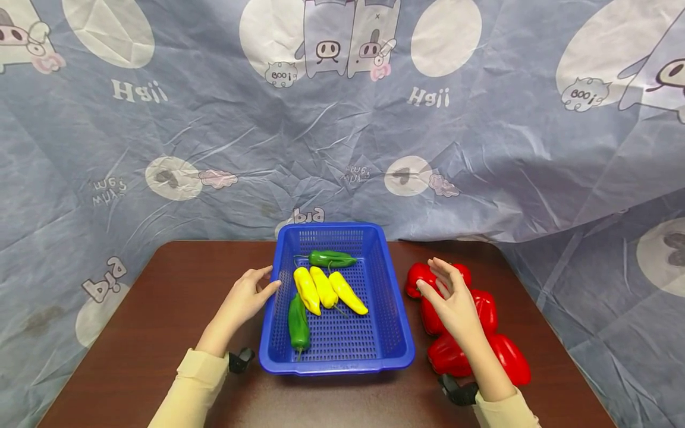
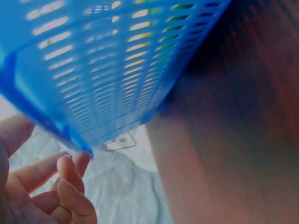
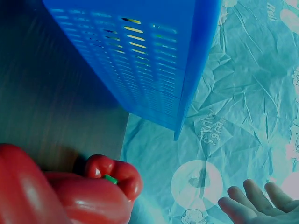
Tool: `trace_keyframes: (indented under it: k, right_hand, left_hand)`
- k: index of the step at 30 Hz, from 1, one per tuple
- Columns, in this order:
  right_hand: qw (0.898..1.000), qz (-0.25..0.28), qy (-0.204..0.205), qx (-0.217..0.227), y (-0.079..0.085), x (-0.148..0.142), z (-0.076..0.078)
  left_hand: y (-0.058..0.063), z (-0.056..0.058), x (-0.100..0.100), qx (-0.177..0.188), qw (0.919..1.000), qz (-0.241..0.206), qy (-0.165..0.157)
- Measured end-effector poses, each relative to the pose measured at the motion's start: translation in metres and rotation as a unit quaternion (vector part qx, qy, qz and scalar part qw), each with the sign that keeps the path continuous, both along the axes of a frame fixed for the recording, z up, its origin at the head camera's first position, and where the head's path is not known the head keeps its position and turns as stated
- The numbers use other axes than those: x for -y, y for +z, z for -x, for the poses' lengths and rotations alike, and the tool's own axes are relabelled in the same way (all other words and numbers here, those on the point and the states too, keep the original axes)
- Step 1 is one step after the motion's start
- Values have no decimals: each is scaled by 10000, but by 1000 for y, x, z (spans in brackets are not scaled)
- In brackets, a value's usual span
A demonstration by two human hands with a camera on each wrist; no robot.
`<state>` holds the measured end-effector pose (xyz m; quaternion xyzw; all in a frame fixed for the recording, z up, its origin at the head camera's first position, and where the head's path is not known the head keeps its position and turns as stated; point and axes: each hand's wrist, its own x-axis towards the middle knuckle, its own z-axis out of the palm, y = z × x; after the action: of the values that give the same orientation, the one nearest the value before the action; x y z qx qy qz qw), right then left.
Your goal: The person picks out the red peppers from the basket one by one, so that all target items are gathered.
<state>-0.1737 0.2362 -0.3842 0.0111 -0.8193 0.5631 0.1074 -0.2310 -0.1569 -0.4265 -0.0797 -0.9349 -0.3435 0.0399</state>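
A blue plastic basket (image 1: 336, 365) with slotted walls stands on the table. Inside it lie three yellow peppers (image 1: 323, 288) and two green peppers, one across the far end (image 1: 332, 258) and one along the left side (image 1: 298, 324). My left hand (image 1: 249, 298) is at the basket's left rim, fingertips touching or very close to it; the left wrist view shows these fingers (image 2: 70, 172) loosely bent below the rim. Over the pile of red bell peppers (image 1: 484, 312) hovers my right hand (image 1: 455, 306), fingers spread and holding nothing. It partly hides the pile in the head view.
The brown table (image 1: 176, 309) ends just behind the basket, where a grey-blue patterned cloth (image 1: 321, 131) hangs. Red peppers (image 3: 93, 196) lie close to the basket's right side. Dark straps (image 1: 242, 360) sit at both wrists.
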Motion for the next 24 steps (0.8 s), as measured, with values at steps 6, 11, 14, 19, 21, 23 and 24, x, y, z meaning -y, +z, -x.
trace_keyframes:
  k: [6,11,14,19,21,23,24]
  right_hand:
    - [9999,-128,68,28,7,6,12]
    - [9992,-365,130,-3,16,12,25]
    - [9981,-601,122,-61,23,16,33]
    - [9925,-1211,69,-128,31,24,45]
    - [9890,-1472,21,-169,32,26,51]
    - [9858,-1665,-32,-230,32,29,57]
    - [9841,-1751,-52,-277,31,29,60]
  left_hand:
    - [20,4,8,-357,9992,193,50]
    - [43,10,12,-542,9983,213,43]
    - [55,14,12,-650,9976,237,29]
    - [66,20,8,-786,9966,159,188]
    - [67,24,5,-933,9951,128,290]
    - [68,27,0,-1145,9926,161,363]
    - [68,29,-2,-1252,9912,190,395]
